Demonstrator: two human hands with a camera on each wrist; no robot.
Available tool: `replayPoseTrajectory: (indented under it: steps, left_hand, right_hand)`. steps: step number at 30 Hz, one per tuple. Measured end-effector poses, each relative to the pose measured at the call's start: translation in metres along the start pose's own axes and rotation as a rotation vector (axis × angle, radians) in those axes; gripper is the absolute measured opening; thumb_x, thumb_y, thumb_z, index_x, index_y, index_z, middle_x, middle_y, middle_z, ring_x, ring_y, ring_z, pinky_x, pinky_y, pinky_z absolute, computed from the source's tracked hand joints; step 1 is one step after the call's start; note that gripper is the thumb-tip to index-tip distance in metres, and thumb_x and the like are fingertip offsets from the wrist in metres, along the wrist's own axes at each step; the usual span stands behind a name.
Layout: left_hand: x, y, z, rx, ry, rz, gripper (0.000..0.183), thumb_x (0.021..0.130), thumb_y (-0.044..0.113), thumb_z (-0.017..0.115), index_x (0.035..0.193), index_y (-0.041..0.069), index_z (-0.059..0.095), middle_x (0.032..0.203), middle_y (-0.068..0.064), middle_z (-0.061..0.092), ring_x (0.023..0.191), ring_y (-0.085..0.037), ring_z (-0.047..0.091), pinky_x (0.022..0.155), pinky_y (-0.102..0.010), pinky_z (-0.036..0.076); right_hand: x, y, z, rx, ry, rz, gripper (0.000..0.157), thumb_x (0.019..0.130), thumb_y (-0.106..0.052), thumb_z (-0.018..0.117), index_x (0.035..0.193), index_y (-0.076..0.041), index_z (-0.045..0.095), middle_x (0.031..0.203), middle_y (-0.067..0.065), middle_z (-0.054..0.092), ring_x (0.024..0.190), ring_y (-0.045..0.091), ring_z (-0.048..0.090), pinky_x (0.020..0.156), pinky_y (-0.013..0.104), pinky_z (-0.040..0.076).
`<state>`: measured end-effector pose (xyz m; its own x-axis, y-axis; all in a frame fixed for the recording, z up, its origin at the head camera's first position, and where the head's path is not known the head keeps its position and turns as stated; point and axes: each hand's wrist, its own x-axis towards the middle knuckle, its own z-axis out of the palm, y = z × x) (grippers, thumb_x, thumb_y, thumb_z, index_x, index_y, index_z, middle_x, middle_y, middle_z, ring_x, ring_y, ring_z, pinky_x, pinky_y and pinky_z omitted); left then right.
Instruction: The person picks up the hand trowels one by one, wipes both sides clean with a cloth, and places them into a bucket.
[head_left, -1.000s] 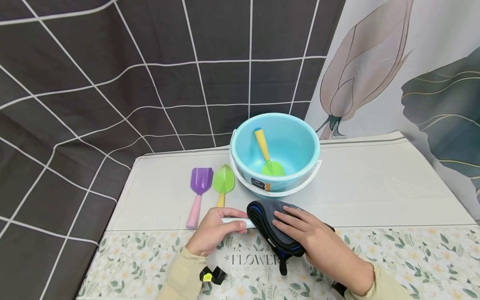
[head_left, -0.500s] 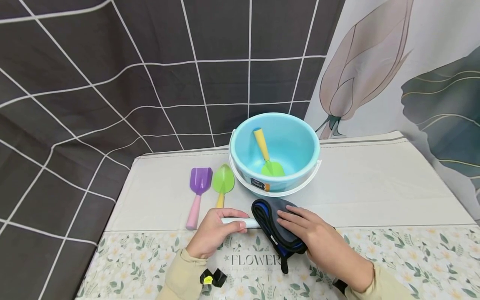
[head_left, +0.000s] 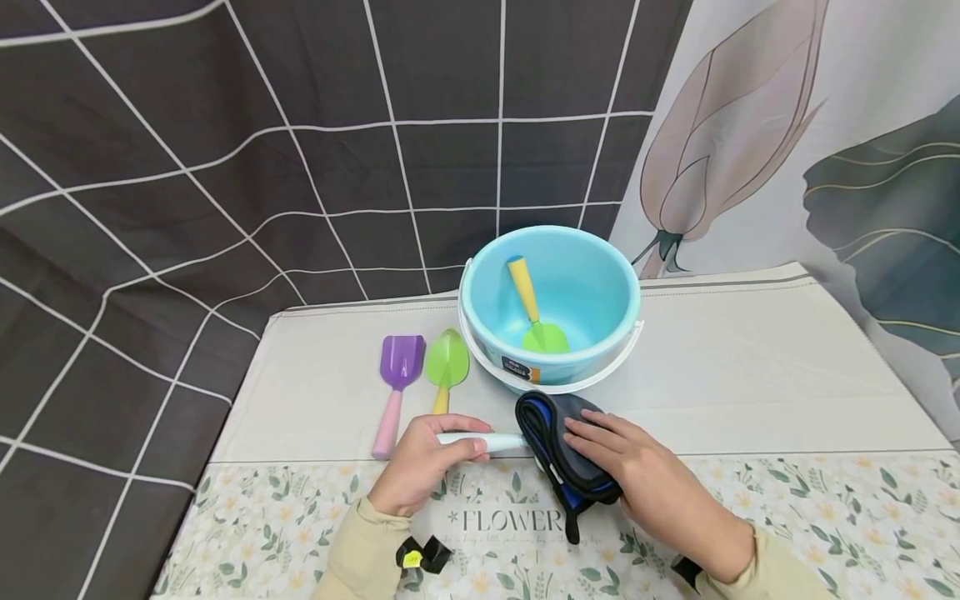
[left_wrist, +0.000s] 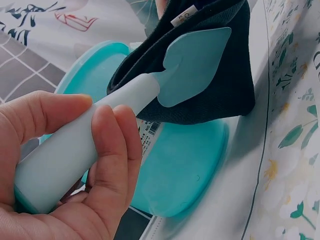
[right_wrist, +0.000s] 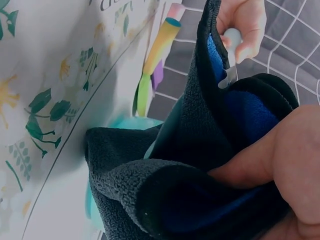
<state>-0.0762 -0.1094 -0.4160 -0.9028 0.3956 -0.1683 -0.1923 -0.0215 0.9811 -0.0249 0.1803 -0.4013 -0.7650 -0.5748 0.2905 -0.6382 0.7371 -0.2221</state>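
My left hand (head_left: 427,462) grips the pale handle of a small toy trowel (left_wrist: 127,95) between thumb and fingers. The trowel's light teal, pointed blade lies against a folded towel (head_left: 566,454), grey outside and blue inside with black edging. My right hand (head_left: 645,467) holds that towel, its fingers spread over the top. In the right wrist view, the right thumb is tucked among the folds. From the head, the towel covers the blade, and only the handle and neck show.
Behind the towel stands a light blue bucket (head_left: 592,287) with a white handle; a green shovel with a yellow handle (head_left: 527,292) leans inside. Left of it lie a purple shovel (head_left: 401,362) with a pink handle and a green trowel (head_left: 447,358). A flower-print cloth (head_left: 262,533) covers the table front.
The towel and right hand have slid right and slightly away, uncovering more of the trowel's handle and neck. My left hand has shifted slightly left.
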Motion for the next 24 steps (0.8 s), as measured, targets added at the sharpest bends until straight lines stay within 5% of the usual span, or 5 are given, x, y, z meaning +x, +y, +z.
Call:
replayPoseTrajectory:
  steps: [24]
  left_hand:
    - [-0.0031, 0.0040, -0.0094, -0.039, 0.014, -0.010, 0.033, 0.087, -0.005, 0.067, 0.114, -0.023, 0.060, 0.103, -0.023, 0.069, 0.078, -0.014, 0.070, 0.079, -0.028, 0.059]
  right_hand:
    - [-0.0043, 0.0046, -0.0022, 0.035, -0.023, 0.049, 0.081, 0.051, 0.027, 0.075, 0.126, -0.004, 0.068, 0.140, 0.009, 0.060, 0.132, 0.034, 0.051, 0.102, 0.048, 0.048]
